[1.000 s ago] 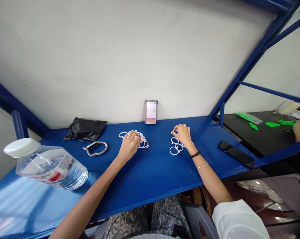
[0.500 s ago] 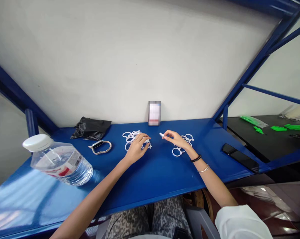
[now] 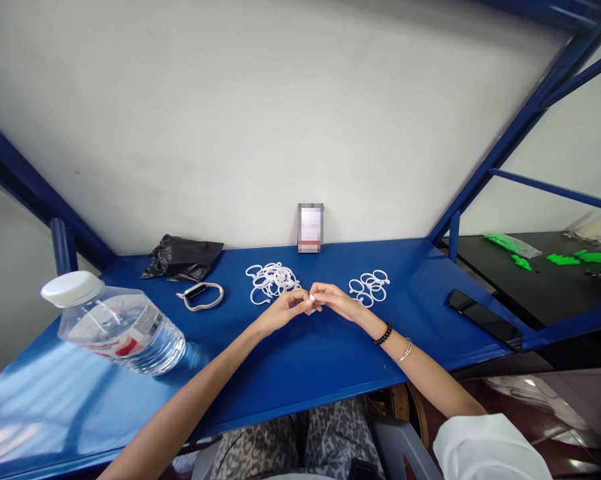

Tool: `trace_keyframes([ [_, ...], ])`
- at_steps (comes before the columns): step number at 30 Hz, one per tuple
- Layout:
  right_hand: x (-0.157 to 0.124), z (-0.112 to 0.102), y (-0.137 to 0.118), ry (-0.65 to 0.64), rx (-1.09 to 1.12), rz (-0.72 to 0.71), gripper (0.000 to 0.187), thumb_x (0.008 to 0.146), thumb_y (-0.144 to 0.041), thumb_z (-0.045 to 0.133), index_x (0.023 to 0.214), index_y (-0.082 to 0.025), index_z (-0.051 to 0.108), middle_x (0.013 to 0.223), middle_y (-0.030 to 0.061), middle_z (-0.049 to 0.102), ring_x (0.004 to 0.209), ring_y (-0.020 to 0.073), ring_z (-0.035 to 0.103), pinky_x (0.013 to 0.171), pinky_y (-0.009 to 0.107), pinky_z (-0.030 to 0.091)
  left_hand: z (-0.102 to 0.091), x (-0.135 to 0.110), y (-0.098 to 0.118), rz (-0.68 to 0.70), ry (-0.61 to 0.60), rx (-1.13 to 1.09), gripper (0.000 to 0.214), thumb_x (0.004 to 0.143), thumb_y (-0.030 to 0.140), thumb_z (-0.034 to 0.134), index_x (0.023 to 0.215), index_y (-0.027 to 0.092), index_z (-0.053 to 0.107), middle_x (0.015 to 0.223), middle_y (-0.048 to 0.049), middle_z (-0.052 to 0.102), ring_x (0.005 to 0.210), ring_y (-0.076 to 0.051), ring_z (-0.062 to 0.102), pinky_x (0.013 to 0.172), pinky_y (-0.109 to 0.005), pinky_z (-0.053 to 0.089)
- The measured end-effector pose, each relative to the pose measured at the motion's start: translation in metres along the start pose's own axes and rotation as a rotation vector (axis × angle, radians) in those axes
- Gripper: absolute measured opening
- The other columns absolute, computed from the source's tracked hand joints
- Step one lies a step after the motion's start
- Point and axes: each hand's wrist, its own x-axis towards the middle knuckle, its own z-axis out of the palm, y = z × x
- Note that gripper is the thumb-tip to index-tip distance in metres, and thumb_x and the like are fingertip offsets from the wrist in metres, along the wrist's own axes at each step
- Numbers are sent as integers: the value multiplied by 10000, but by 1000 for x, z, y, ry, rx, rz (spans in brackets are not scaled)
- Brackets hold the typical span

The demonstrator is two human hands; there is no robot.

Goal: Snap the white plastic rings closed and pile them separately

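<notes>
My left hand and my right hand meet over the middle of the table, fingertips touching. Pinched in my right fingers is a small white piece, mostly covered. My left thumb and fingers are closed too; what they grip is hidden behind them. A heap of white plastic rings with small knobs lies just beyond my left hand. Several more white rings form a smaller group to the right of my right hand. All the rings rest on the blue table.
On the left stand a large water bottle, a pale-strapped watch and a black plastic bag. A blurred-out phone-like panel leans on the wall. A black phone lies right. Green pieces are on a neighbouring black table.
My left hand has left the ring heap and moved right, closing its fingers. My right hand has come left and down with the white piece to meet it.
</notes>
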Motion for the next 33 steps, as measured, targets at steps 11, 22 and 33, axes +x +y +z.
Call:
trace_keyframes([
  [11, 4, 14, 4, 46, 419, -67, 357, 791, -390, 711, 624, -185, 470, 585, -51, 371, 575, 96, 391, 642, 268, 399, 0, 4, -4, 36, 79, -336, 508, 782, 603, 647, 616, 162, 457, 560, 31, 405, 579, -99, 359, 633, -263, 327],
  [22, -19, -81, -27, 411, -1290, 13, 302, 795, -63, 477, 992, -214, 649, 1110, 76, 616, 1107, 256, 513, 968, 464, 370, -31, 4, -7, 213, 536, 670, 323, 933, 435, 490, 785, 182, 625, 769, -43, 649, 780, -186, 554, 714, -301, 423],
  [33, -20, -85, -26, 283, -1404, 134, 89, 853, -166, 525, 814, -181, 604, 876, 57, 628, 881, 200, 554, 745, 310, 407, -43, 2, -21, 289, 605, 1348, 220, 958, 242, 465, 1044, 179, 657, 1078, -106, 674, 1005, -260, 581, 794, -374, 428],
])
